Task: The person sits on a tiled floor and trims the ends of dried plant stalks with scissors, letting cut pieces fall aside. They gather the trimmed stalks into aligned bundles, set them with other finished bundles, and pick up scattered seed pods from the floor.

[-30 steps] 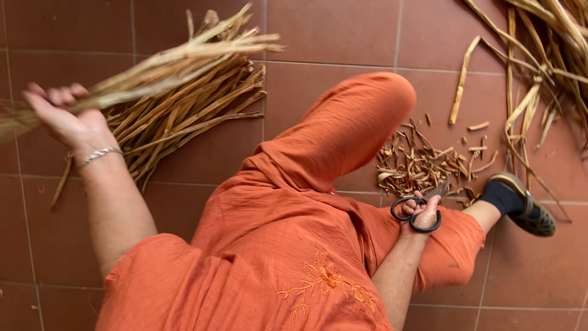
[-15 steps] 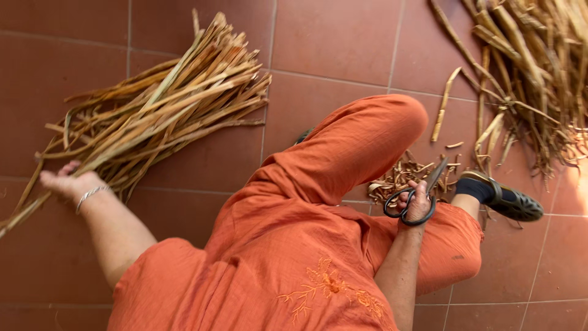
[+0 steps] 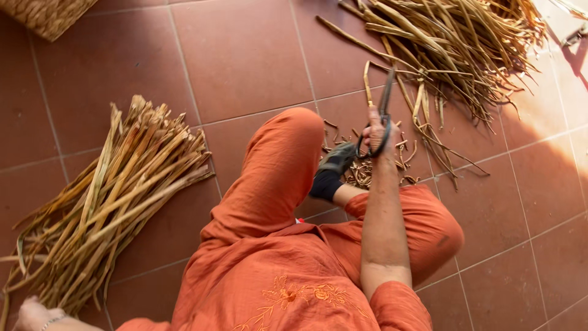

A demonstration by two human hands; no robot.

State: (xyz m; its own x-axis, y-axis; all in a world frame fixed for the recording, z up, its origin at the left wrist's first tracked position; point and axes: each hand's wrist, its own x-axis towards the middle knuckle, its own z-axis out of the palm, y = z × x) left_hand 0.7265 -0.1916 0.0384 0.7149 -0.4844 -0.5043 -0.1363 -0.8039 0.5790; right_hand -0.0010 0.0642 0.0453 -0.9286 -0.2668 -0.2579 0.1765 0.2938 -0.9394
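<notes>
The left hand [image 3: 33,314] had dropped right down to the bottom left corner since a second before, when it was up at shoulder height gripping a sheaf of stalks; now only part of it showed, at the butt end of the trimmed bundle [image 3: 107,208], and whether its fingers were closed on the stalks could not be told. That bundle lay fanned out flat on the red tiled floor [image 3: 245,55], well to the person's left, where a moment earlier it had been in the air. The right hand [image 3: 378,132] had risen and pushed forward past the knee: its fingers sat through the loops of the black scissors [image 3: 380,119], closed round the handles, blades pointing up and away and looking near enough together. Earlier those scissors hung low by the thigh. Just beneath the hand lay the small heap of cut scraps [image 3: 367,165], beside the dark shoe [image 3: 337,160]. Beyond the blades spread the untrimmed pile of long dry stalks [image 3: 453,43], top right, partly in sunlight. In the top left corner a woven basket [image 3: 49,15] edged into view; its inside was out of sight, so its contents could not be told
</notes>
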